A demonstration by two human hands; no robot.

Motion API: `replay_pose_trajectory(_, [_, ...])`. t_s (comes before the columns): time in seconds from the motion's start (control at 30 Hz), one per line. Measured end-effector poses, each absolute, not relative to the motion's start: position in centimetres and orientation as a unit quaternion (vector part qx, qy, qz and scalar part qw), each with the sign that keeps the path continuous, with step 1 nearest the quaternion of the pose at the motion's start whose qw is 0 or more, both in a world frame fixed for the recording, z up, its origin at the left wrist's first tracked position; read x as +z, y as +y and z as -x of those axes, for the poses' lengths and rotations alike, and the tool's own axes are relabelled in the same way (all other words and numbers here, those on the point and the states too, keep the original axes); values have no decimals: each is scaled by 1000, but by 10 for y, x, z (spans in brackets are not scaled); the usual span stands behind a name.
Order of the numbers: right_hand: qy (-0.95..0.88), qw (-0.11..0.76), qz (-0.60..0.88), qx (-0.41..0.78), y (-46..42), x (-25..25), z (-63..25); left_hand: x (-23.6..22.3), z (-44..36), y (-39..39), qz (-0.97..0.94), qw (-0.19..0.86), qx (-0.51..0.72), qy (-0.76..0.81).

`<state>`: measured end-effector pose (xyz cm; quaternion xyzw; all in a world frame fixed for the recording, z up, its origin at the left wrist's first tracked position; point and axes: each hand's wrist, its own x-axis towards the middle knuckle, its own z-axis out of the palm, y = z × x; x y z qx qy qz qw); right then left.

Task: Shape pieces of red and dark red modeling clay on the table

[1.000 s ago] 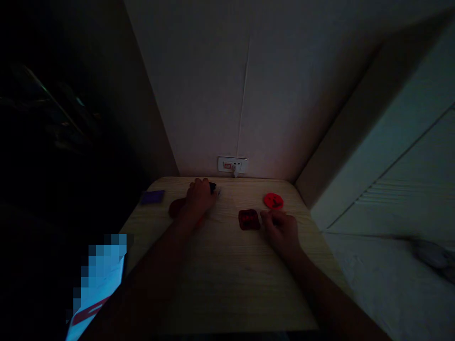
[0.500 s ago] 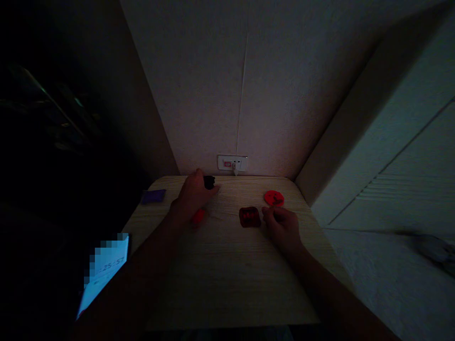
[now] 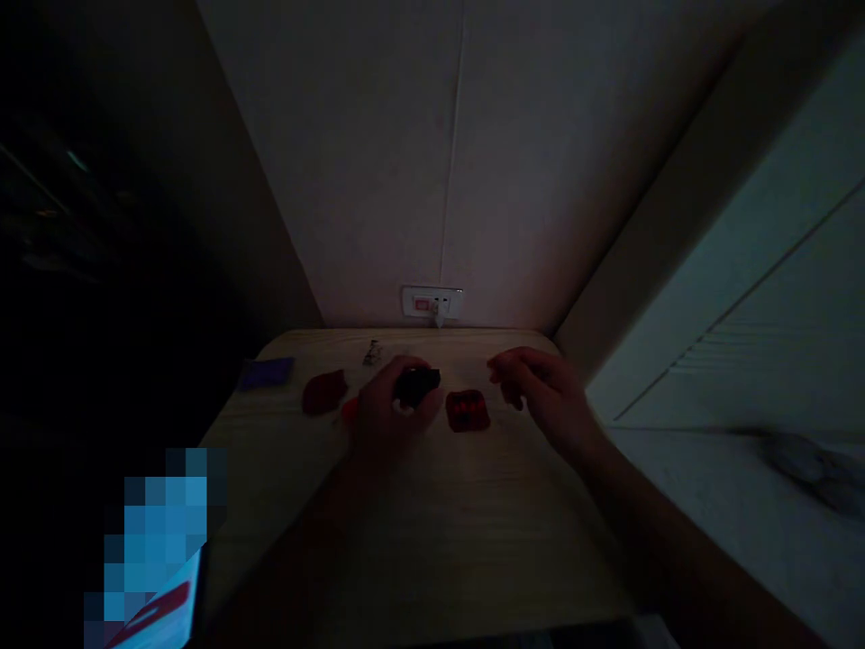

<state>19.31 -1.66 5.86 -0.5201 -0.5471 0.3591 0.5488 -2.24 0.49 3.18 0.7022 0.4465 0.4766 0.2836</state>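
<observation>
My left hand (image 3: 398, 401) is closed around a small black object (image 3: 417, 386), held low over the table; its exact kind is too dark to tell. A bright red piece (image 3: 350, 410) shows partly beside that hand, the rest hidden behind it. Just right of the left fingers lies a dark red, squarish piece (image 3: 468, 411) with brighter red marks in its middle. My right hand (image 3: 533, 383) is over the table's right side, its fingers curled and pressed together; what they hold, if anything, is hidden. The flat red disc seen earlier there is out of sight.
On the wooden table (image 3: 432, 514) lie a purple packet (image 3: 267, 373), a dark red flat piece (image 3: 325, 392) and a small black lacy scrap (image 3: 372, 352). A lit phone screen (image 3: 162, 595) is at lower left. Behind stands a wall with a socket (image 3: 432, 303); a white cabinet (image 3: 736, 297) stands right.
My left hand has come right and nearer with the black object, uncovering the dark red flat piece and the lacy scrap. My right hand has moved up over the red disc's spot.
</observation>
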Motion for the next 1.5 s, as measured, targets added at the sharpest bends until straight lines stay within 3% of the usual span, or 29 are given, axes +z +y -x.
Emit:
replay_pose_trajectory(0.13, [-606, 496, 496, 375, -32, 57, -173, 20, 20, -10, -765, 246, 473, 360])
replay_pose_trajectory(0.33, [-710, 410, 481, 310, -68, 31, -164, 15, 14, -26, -829, 169, 473, 246])
replay_pose_trajectory(0.57, [-726, 379, 440, 368, -67, 22, -165, 4, 18, -29, -819, 89, 491, 284])
replay_pose_trajectory(0.8, [-723, 385, 450, 355, -71, 17, -160, -7, 31, -29, -838, 118, 435, 306])
replay_pose_trajectory(1.5, [-734, 389, 464, 306, -70, 9, -158, 0, 30, -23, -830, 170, 457, 270])
